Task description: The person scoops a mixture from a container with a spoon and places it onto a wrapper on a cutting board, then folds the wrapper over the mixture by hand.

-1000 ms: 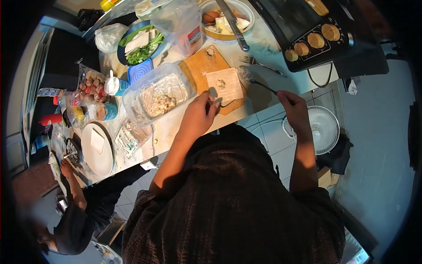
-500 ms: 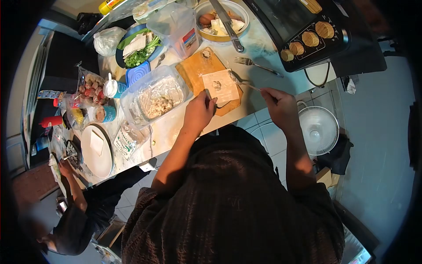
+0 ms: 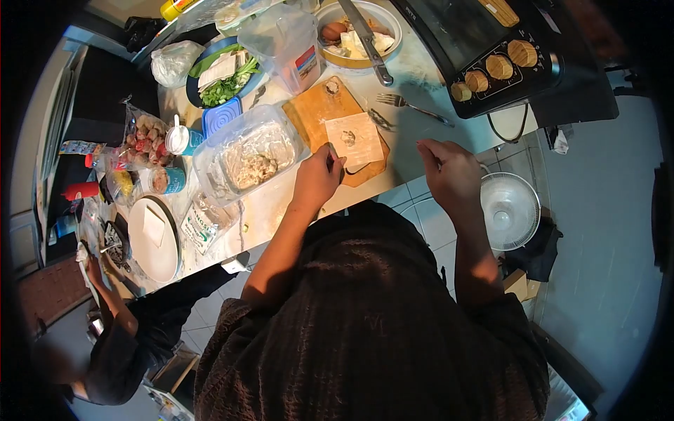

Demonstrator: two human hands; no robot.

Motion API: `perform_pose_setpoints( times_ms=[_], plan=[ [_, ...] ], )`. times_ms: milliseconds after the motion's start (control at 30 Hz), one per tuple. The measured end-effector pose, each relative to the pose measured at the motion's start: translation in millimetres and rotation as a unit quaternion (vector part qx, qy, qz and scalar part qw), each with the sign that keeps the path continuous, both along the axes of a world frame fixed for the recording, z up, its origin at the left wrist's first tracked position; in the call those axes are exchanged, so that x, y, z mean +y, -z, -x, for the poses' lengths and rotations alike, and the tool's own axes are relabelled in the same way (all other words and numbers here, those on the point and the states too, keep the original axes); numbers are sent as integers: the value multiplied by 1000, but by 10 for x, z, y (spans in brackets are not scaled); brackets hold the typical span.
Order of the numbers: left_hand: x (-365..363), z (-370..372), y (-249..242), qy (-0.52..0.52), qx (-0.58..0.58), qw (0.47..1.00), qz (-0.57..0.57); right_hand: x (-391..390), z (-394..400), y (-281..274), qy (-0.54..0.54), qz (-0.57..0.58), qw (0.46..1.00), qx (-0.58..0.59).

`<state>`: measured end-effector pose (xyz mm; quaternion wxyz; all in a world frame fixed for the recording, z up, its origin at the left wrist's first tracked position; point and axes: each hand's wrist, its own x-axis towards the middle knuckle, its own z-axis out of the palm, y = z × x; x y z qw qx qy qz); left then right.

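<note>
A square, pale wrapper (image 3: pixel 364 144) lies on a wooden cutting board (image 3: pixel 309 105), with a small lump of filling (image 3: pixel 348 138) near its middle. My left hand (image 3: pixel 319 177) is closed at the lower left edge of this wrapper, thumb and finger pinching there. To the right, my right hand (image 3: pixel 453 174) is closed in a pinch, toward the handle end of a spoon (image 3: pixel 380 121); the spoon is blurred and its handle barely shows. Left of the board stands a clear plastic tub (image 3: pixel 207 168) with mashed filling (image 3: pixel 254 170) in it.
A fork (image 3: pixel 414 109) lies beyond the board. Farther back, a knife (image 3: pixel 366 41) rests across a bowl (image 3: pixel 398 42). A black toaster oven (image 3: pixel 484 102) stands at the right, a white plate (image 3: pixel 144 256) at the left. Another person's hand (image 3: pixel 95 270) works at the far left.
The spoon has shifted slightly right, off the edge of the wrapper. My left hand stays at the wrapper's edge. At the far left, the other person's hand has moved a little.
</note>
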<state>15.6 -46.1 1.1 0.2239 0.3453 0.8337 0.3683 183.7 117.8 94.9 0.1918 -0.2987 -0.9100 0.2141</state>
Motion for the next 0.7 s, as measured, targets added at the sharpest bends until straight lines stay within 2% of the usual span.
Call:
perform_pose_setpoints(
  times_ms=[67,167,467,700],
  plan=[
    [5,-3,-6,2,-2,1000,2,-21,39,15,-14,-59,998,3],
    [3,1,-13,5,1,1000,7,-67,95,15,-11,-88,996,-27],
    [6,-7,3,-13,-8,1000,-9,-158,125,-36,-35,-116,989,-80],
    [12,10,2,-18,-34,999,2,-226,64,-159,-37,-94,993,-64]
  ],
)
